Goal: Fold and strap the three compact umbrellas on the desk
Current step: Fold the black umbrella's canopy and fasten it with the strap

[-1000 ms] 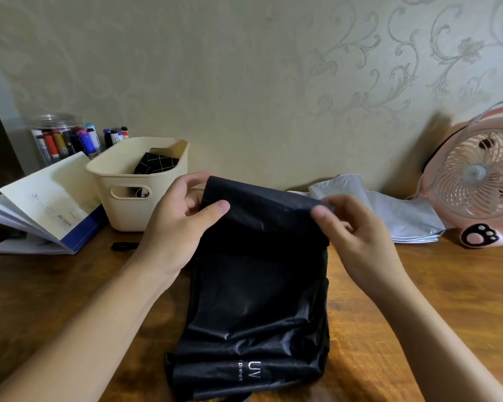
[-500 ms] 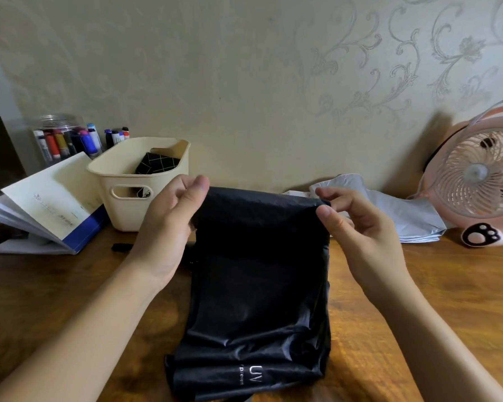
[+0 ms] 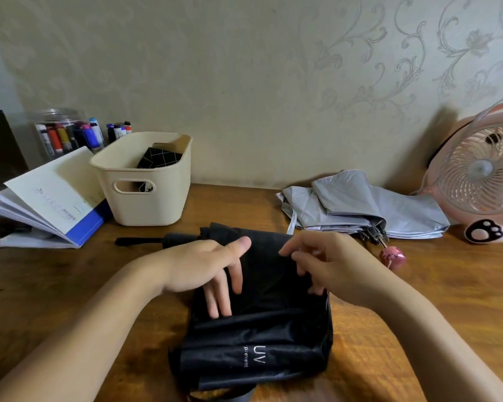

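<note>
The black umbrella (image 3: 273,338) now lies flat on the tabletop (image 3: 418,300) right in front of the person, its "UV" print facing up near the close end. Its dark handle (image 3: 145,240) sticks out to the left behind the wrist. A moment ago both hands held the far edge of the canopy pinched and lifted. That edge has since been brought down, and the fabric rests in a broad, loosely pleated slab.

The left hand (image 3: 209,268) has let go. Its grip is open, with the fingers straight and spread, pressing the cloth down near the middle. The right hand (image 3: 325,265) has its fingers curled over the right edge of the canopy, and it looks as if it has a fold of cloth pinched there, though the fingertips are partly hidden.

To my eye the pleats have been gathered and laid, so rolling the cloth tight round the shaft and closing the strap come next. I can't see the strap from here.

The grey umbrella (image 3: 360,210) lies collapsed but loose by the pink fan (image 3: 482,169), well apart and not strapped. Something black with a grid pattern (image 3: 159,158) sits in the cream basket (image 3: 148,195). I can't tell whether it is the third umbrella.
</note>
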